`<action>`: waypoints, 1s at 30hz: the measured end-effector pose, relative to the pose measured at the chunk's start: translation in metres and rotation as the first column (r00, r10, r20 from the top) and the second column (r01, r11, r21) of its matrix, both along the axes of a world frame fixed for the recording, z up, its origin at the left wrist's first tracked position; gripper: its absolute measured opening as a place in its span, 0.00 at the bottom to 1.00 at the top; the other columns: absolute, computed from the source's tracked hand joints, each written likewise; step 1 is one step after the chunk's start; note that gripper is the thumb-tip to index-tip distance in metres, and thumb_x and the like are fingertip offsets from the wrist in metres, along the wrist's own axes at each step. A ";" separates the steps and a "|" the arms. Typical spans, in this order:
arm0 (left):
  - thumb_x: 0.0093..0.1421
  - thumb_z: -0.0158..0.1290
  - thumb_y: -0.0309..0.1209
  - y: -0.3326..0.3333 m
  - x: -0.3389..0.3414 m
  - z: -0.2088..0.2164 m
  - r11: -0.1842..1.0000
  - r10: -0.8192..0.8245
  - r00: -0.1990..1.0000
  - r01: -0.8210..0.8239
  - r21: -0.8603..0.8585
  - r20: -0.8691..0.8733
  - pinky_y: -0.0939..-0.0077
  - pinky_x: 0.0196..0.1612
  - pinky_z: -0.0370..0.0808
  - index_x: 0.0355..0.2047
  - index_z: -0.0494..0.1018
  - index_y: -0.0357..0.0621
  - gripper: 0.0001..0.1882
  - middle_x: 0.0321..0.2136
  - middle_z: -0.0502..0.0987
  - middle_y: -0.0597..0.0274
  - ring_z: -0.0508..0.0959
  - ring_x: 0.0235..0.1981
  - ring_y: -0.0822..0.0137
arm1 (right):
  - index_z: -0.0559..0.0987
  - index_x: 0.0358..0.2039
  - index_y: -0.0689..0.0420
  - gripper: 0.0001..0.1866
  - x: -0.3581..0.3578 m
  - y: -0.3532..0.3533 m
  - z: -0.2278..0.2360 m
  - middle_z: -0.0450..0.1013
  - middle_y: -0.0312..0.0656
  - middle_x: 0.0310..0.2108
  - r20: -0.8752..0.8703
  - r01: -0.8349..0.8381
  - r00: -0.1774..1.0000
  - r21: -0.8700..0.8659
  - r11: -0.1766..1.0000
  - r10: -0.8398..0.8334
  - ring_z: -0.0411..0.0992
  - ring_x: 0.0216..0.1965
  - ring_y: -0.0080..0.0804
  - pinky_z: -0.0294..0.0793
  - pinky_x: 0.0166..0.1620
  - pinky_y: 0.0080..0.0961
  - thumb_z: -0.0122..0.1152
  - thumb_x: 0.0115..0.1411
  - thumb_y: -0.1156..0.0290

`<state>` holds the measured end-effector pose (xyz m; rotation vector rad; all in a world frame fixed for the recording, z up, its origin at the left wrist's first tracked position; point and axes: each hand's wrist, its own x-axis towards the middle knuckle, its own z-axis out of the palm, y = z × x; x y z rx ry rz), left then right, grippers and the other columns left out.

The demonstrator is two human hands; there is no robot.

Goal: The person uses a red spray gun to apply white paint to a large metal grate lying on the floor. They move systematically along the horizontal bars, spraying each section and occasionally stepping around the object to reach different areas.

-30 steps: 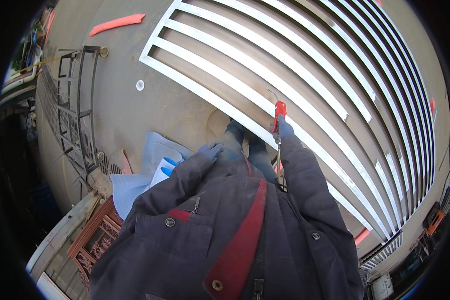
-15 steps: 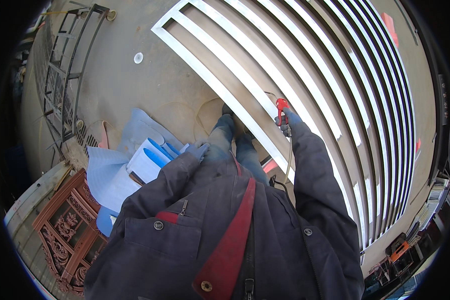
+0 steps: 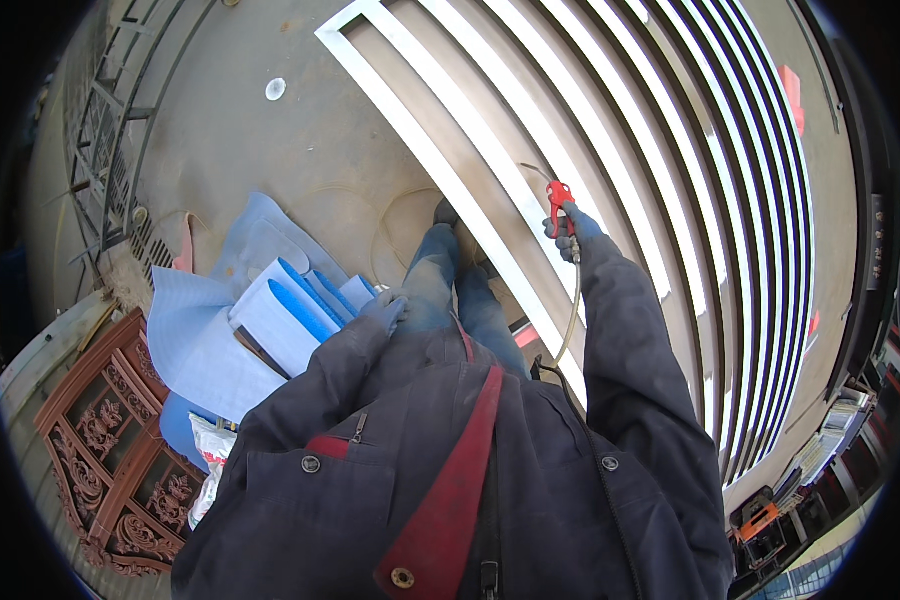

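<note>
My right hand (image 3: 573, 230), in a blue-grey glove, is closed around a red air blow gun (image 3: 560, 200). Its thin bent nozzle points up and left over the slats of a large shiny metal frame (image 3: 420, 155). From the gun's grip a pale hose (image 3: 575, 310) runs down toward my waist. Beside my left thigh hangs my left hand (image 3: 390, 310), also gloved, fingers loosely apart and nothing seen in them. Rolled blue-white sheets (image 3: 290, 305) lie close to it on the left.
Dark metal framing (image 3: 110, 130) stands at the far left. A reddish-brown ornate panel (image 3: 110, 430) lies at the lower left, near a white bag (image 3: 210, 460). Loose hose (image 3: 380, 225) curls on the floor ahead of my feet. An orange-and-black item (image 3: 760, 522) sits at the lower right.
My right hand and the blow gun have shifted slightly up and left, and the nozzle shows more. The whole view has turned a little; more of the white bag is visible.
</note>
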<state>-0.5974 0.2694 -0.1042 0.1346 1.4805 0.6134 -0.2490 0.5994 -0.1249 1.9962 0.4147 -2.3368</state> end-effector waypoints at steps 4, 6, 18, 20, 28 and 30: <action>0.70 0.49 0.35 0.003 -0.005 -0.003 0.998 -0.057 0.998 0.056 -0.034 -0.005 0.83 0.27 0.65 0.52 0.73 0.44 0.14 0.35 0.76 0.67 0.72 0.29 0.78 | 0.78 0.38 0.59 0.31 -0.005 0.002 0.002 0.73 0.34 0.19 0.035 -0.028 0.999 -0.004 1.000 0.028 0.57 0.09 0.17 0.54 0.11 0.20 0.44 0.71 0.40; 0.70 0.49 0.35 0.007 -0.005 -0.003 0.998 -0.052 0.999 0.051 -0.028 -0.006 0.83 0.26 0.65 0.52 0.74 0.44 0.14 0.33 0.76 0.68 0.71 0.28 0.78 | 0.78 0.37 0.59 0.31 -0.010 0.003 0.004 0.72 0.34 0.19 -0.019 0.035 0.999 0.006 0.999 -0.035 0.57 0.08 0.18 0.53 0.11 0.20 0.43 0.71 0.40; 0.71 0.48 0.35 0.048 -0.034 0.016 0.984 -0.171 0.985 0.169 -0.046 -0.033 0.82 0.26 0.64 0.48 0.74 0.49 0.10 0.30 0.73 0.70 0.68 0.26 0.78 | 0.79 0.36 0.58 0.30 -0.150 0.071 0.024 0.72 0.36 0.21 -0.141 0.094 0.987 0.127 0.987 -0.075 0.60 0.11 0.21 0.57 0.13 0.22 0.47 0.70 0.41; 0.71 0.49 0.36 0.053 -0.041 0.018 0.981 -0.189 0.979 0.184 -0.061 -0.082 0.81 0.26 0.64 0.49 0.74 0.48 0.11 0.30 0.73 0.70 0.69 0.26 0.77 | 0.79 0.37 0.58 0.30 -0.174 0.081 0.035 0.73 0.36 0.22 -0.238 0.194 0.958 0.128 0.973 -0.159 0.61 0.12 0.20 0.57 0.14 0.21 0.46 0.71 0.42; 0.71 0.50 0.40 0.094 -0.065 0.039 0.945 -0.328 0.931 0.324 -0.054 -0.161 0.76 0.39 0.73 0.50 0.75 0.40 0.17 0.36 0.77 0.65 0.77 0.37 0.73 | 0.79 0.33 0.56 0.30 -0.201 0.112 0.039 0.72 0.35 0.19 -0.203 0.168 0.970 0.168 0.971 -0.133 0.61 0.11 0.21 0.58 0.14 0.21 0.45 0.71 0.40; 0.71 0.50 0.40 0.103 -0.069 0.046 0.931 -0.363 0.916 0.352 -0.091 -0.170 0.77 0.38 0.71 0.48 0.75 0.41 0.16 0.35 0.77 0.65 0.75 0.36 0.74 | 0.77 0.34 0.58 0.32 -0.182 0.113 0.031 0.72 0.37 0.20 -0.096 0.184 0.981 0.201 0.962 -0.168 0.60 0.10 0.22 0.57 0.13 0.23 0.44 0.71 0.39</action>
